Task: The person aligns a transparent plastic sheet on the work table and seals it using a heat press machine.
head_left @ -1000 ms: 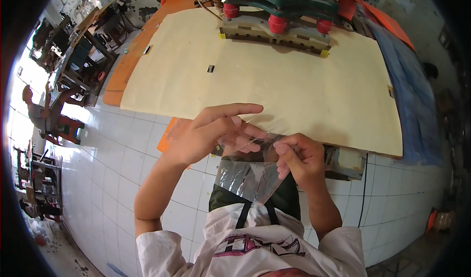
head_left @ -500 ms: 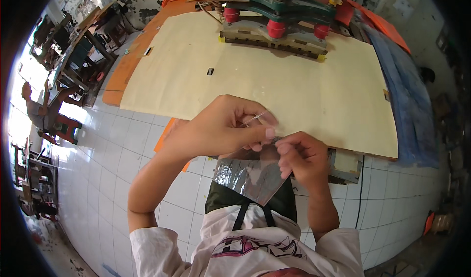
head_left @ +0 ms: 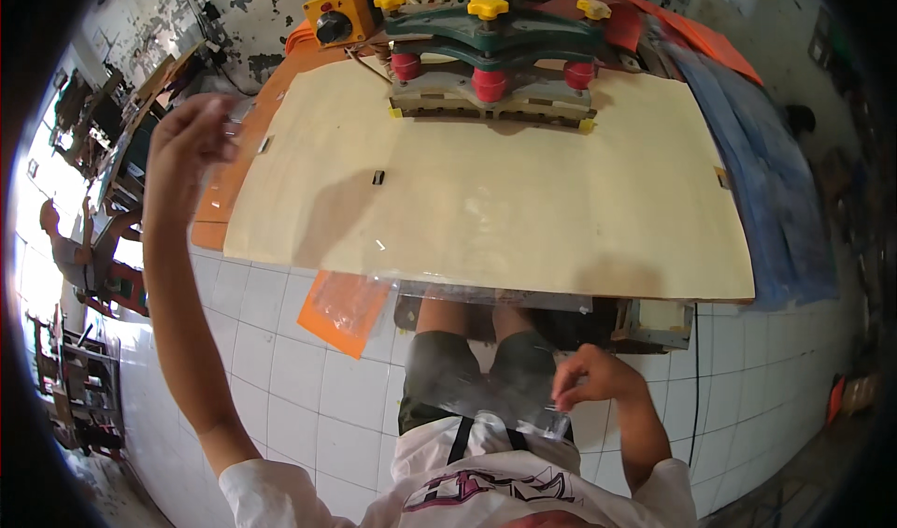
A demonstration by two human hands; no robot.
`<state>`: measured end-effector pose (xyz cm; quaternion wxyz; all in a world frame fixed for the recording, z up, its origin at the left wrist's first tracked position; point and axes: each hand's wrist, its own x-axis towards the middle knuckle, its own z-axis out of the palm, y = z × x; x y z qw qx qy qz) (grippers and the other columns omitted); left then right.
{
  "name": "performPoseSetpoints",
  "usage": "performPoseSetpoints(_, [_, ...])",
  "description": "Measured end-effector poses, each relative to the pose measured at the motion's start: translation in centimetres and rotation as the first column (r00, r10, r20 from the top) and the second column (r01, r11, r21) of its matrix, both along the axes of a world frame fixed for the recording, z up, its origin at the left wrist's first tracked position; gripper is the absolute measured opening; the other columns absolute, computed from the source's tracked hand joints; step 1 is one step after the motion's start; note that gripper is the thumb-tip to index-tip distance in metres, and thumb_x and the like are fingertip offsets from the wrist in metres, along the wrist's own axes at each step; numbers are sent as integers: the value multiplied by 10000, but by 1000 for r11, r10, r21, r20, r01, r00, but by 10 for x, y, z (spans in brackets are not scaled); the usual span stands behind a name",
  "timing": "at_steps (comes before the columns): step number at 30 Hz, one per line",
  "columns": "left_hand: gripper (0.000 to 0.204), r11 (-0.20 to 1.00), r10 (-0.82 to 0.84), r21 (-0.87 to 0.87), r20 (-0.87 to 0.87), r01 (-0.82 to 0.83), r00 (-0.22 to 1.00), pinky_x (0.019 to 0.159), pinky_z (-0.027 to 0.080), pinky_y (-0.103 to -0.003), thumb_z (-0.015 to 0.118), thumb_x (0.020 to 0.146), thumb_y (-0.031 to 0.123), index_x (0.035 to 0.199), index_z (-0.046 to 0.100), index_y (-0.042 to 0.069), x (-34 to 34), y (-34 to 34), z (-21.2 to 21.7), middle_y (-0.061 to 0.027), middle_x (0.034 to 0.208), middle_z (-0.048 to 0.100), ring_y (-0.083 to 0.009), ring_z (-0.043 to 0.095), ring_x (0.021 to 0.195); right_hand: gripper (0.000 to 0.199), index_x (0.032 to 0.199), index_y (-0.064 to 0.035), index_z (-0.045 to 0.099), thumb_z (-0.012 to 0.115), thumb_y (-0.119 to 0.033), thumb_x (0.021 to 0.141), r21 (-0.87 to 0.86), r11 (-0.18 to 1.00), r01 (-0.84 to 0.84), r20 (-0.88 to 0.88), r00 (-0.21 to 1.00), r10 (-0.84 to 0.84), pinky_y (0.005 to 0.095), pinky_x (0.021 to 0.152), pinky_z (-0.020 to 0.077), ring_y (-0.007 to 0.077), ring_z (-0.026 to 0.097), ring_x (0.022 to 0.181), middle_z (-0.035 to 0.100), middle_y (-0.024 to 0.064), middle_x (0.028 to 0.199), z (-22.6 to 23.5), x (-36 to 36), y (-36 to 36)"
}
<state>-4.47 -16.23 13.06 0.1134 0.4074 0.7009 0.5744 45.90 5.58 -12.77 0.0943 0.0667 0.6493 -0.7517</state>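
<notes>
My left hand point(head_left: 192, 140) is raised at the far left, over the table's left edge, its fingers curled together. A small clear, shiny bit shows at its fingertips, too blurred to name. Low on the right, in front of my lap, my right hand point(head_left: 598, 378) pinches a clear plastic sheet point(head_left: 553, 422). That sheet hangs over my shorts, and its outline is hard to follow. More clear plastic film point(head_left: 495, 294) lies along the front edge of the cream-covered table point(head_left: 523, 192), between my hands.
At the back stands a press point(head_left: 491, 47) with a green frame, red cylinders and yellow knobs, beside an orange control box point(head_left: 341, 16). Blue sheeting point(head_left: 771, 173) drapes the right side. An orange sheet point(head_left: 341, 313) under clear plastic juts out front left. Another person point(head_left: 70, 238) sits far left.
My hands have parted from close together at the table's front edge. The left has swung up and far left; the right has dropped toward my lap with the clear plastic. The view has shifted.
</notes>
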Motion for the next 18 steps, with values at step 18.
performPoseSetpoints(18, [264,964,235,77,206,-255,950,649,489,-206,623,1084,288,1192,681,54,-169,-130,-79,22,868,668,-57,606,714,183,793,16,759,915,2,698,765,420,488,-93,730,-678,271,648,548,130,694,682,757,85,753,104,193,78])
